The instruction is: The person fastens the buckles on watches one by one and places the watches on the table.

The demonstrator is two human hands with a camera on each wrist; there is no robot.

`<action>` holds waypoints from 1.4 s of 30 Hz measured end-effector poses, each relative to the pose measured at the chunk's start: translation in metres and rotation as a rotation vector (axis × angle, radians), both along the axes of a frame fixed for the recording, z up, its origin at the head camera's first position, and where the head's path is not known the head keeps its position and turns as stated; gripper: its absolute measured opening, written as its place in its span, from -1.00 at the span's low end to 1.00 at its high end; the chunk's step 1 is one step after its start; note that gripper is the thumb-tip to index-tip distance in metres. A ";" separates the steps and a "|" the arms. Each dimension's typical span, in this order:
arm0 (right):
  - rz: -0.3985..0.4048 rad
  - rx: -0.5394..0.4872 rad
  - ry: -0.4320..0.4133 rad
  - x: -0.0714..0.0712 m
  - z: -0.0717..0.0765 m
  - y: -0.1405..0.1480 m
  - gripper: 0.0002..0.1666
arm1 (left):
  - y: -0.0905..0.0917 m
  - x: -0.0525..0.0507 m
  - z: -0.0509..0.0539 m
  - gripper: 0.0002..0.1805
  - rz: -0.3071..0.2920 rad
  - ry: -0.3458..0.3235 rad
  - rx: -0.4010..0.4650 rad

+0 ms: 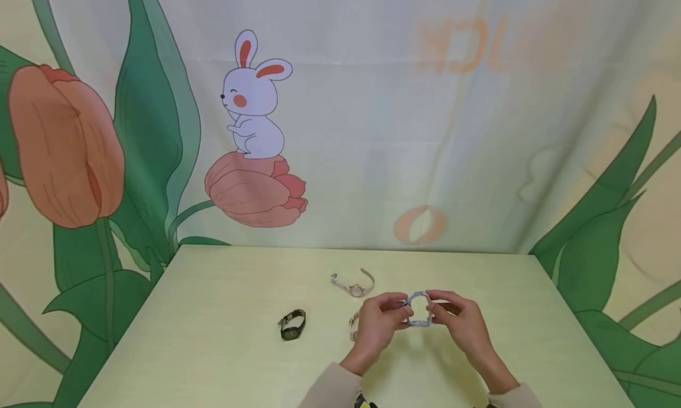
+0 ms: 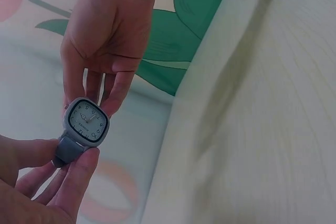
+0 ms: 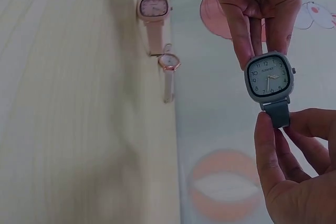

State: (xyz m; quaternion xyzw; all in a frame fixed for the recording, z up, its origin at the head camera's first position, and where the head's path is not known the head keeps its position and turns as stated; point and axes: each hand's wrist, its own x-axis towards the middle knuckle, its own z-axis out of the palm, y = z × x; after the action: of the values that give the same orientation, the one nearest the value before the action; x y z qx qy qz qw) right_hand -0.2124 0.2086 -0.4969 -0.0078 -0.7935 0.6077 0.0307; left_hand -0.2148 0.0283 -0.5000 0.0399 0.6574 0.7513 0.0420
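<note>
A blue-grey wristwatch (image 1: 420,323) with a rounded-square case is held up above the table between both hands. My left hand (image 1: 375,325) pinches its left side, and my right hand (image 1: 468,324) pinches its right side with thumb and fingers. In the left wrist view the watch's pale dial (image 2: 87,121) with dark numerals shows clearly. The right wrist view shows the blue-grey strap (image 3: 277,114) between the right hand's fingertips. A pink watch (image 1: 353,326) lies beside my left hand, which partly covers it.
On the pale table (image 1: 223,360) a black watch (image 1: 291,332) lies to the left. Behind the hands lies a slim watch with a light strap and round rose-gold case (image 1: 356,290). A printed curtain (image 1: 346,130) with tulips and a rabbit hangs along the table's far edge.
</note>
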 end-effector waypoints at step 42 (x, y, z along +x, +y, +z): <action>-0.079 0.243 -0.227 -0.030 -0.064 0.015 -0.76 | 0.030 -0.014 -0.060 -0.85 0.118 -0.134 -0.266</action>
State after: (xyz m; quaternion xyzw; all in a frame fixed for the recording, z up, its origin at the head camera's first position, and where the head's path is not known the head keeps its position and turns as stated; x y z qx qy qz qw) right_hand -0.2425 0.2239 -0.5608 -0.1040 -0.8586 0.5008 -0.0344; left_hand -0.2286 0.0583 -0.5600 -0.0548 0.7479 0.6599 0.0465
